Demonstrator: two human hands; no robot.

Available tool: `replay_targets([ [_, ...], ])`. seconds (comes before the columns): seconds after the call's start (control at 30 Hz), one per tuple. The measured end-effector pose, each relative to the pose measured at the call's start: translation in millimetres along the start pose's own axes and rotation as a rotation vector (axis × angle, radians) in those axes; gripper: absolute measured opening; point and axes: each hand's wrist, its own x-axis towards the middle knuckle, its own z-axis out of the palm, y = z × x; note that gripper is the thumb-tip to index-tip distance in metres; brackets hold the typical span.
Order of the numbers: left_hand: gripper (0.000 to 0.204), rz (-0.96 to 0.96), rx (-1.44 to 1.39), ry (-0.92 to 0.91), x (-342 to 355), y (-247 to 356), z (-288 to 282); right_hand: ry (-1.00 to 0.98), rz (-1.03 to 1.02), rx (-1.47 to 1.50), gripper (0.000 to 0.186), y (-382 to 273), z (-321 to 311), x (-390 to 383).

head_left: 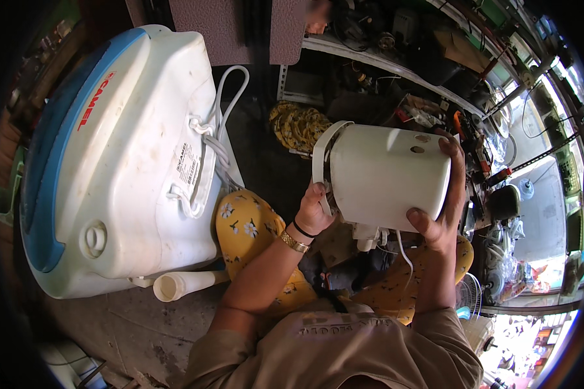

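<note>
Both hands hold a white housing [386, 175]. The left hand [315, 211] grips its rim; the right hand [442, 207] clasps its far end. A washer [120, 155] lies beside.

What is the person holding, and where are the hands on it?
A white plastic appliance housing: left hand at its open rim end, right hand around the closed end.

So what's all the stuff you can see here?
White drum-shaped housing: 1, white, held up at centre between both hands.
Washing machine: 1, white with blue trim, on its side at left.
Power cord: 1, white, bundled on the machine's back.
Drain hose: 1, white, under the machine.
Shelf of parts: 1, metal, cluttered, top right.
Yellow coil: 1, below the shelf.
Left hand: grips the housing's left rim.
Right hand: holds its right end.
</note>
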Motion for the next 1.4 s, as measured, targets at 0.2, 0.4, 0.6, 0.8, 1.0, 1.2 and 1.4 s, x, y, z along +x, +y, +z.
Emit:
replay_targets([
  [0.2, 0.060, 0.009, 0.002, 0.012, -1, 3, -2, 0.007, 0.005, 0.059, 0.101, 2, 10, 4],
  [0.4, 0.068, -0.005, 0.157, 0.022, -1, 8, -2, 0.015, 0.024, 0.062, 0.100, 0, 14, 4],
  [0.6, 0.050, -0.005, 0.037, 0.098, 2, 11, 13, -0.037, 0.048, 0.028, 0.099, -5, 19, 8],
  [0.8, 0.035, 0.010, 0.056, 0.215, 5, 12, 15, -0.027, 0.076, 0.063, 0.096, -6, 22, 13],
  [1.0, 0.037, -0.007, 0.129, 0.258, 9, 16, 26, 0.035, 0.207, 0.193, 0.092, -12, 29, 18],
  [1.2, 0.060, 0.020, 0.233, 0.274, 16, 19, 47, 0.063, 0.204, 0.149, 0.089, -3, 36, 14],
  [1.4, 0.069, 0.023, 0.278, 0.386, 21, 18, 52, 0.085, 0.228, 0.153, 0.083, -2, 45, 21],
])
